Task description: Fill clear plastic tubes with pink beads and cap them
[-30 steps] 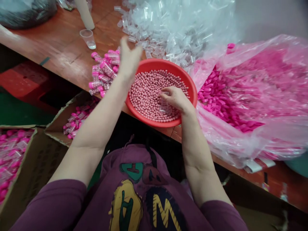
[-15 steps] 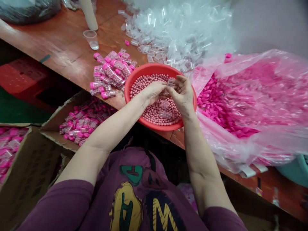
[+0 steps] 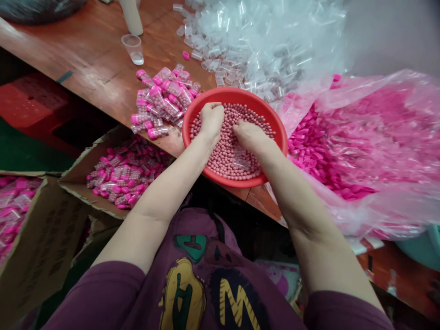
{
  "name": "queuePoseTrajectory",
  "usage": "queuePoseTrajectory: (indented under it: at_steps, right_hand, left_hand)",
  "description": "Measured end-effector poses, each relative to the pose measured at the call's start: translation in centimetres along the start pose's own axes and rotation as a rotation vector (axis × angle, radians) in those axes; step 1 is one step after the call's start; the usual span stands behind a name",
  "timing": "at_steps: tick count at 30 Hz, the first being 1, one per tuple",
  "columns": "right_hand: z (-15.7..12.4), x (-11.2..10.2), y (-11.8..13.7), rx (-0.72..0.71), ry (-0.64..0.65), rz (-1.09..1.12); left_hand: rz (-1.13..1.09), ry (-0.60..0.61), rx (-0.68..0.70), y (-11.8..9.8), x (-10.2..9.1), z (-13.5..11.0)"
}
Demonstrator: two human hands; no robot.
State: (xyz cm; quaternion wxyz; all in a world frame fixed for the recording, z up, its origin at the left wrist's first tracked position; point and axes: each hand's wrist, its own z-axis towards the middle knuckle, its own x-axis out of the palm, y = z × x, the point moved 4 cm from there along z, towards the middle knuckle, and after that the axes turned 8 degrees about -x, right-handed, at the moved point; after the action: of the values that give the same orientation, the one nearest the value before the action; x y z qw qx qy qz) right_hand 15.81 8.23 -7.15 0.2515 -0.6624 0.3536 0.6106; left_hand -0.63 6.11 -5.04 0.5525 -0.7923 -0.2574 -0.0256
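Bowl (image 3: 275, 123): on the table (image 3: 92, 68) edge, holding beads (image 3: 228, 153); both hands in it.
Left of bowl: heap of filled tubes (image 3: 161, 98).
Behind bowl: empty tubes (image 3: 261, 50).
Right of bowl: bag of caps (image 3: 360, 146).
Below table, left: box (image 3: 82, 188) of filled tubes.

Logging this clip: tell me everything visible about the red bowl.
The red bowl is round, shallow and looks like plastic, with a smooth rolled rim. It sits upright at the near edge of the wooden table, its near rim slightly overhanging. It holds a layer of small pink balls and a clear tube or two. Both hands, left and right, are pressed into the balls. Filled pink-capped tubes lie beside it.
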Motion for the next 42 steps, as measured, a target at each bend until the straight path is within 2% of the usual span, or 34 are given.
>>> queuePoseTrajectory:
  at_steps: [2, 5, 8, 11, 13, 19, 24, 33, 42]
  right_hand:
    - [0.9, 0.7, 0.7, -0.040, -0.014, 0.099]
    - [1.0, 0.5, 0.1, 0.003, -0.223, 0.471]
    - [-0.1, -0.5, -1.0, 0.062, -0.467, 0.840]
    - [-1.5, -1.2, -1.0, 0.138, -0.595, 0.922]
    - [-2.4, -1.3, -0.5, 0.187, -0.647, 0.952]
    - [-4.4, -1.2, 0.8, 0.110, -0.658, 1.109]
    - [-5.3, -2.3, 1.2, 0.098, -0.645, 1.157]
    - [-6.4, -3.5, 2.5, 0.075, -0.539, 1.225]
    - [-7.1, -2.9, 2.2, 0.138, -0.387, 1.311]
  left_hand:
    - [-0.016, -0.055, 0.061, 0.0, -0.3, 0.3]
    - [-0.004, -0.044, 0.078, -0.3, -0.4, -0.1]
    - [0.044, 0.143, -0.019, -0.5, 0.4, -1.6]
    - [0.070, 0.376, -0.118, -0.6, 1.3, -3.3]
    - [0.050, 0.433, -0.136, -0.7, 1.6, -4.0]
    - [0.108, 0.463, -0.186, -0.6, 1.5, -4.4]
    - [0.077, 0.585, -0.191, -1.0, 1.6, -5.0]
    - [0.175, 0.586, -0.197, -0.8, 1.5, -4.9]
    - [0.269, 0.577, -0.205, -0.2, 1.4, -5.0]
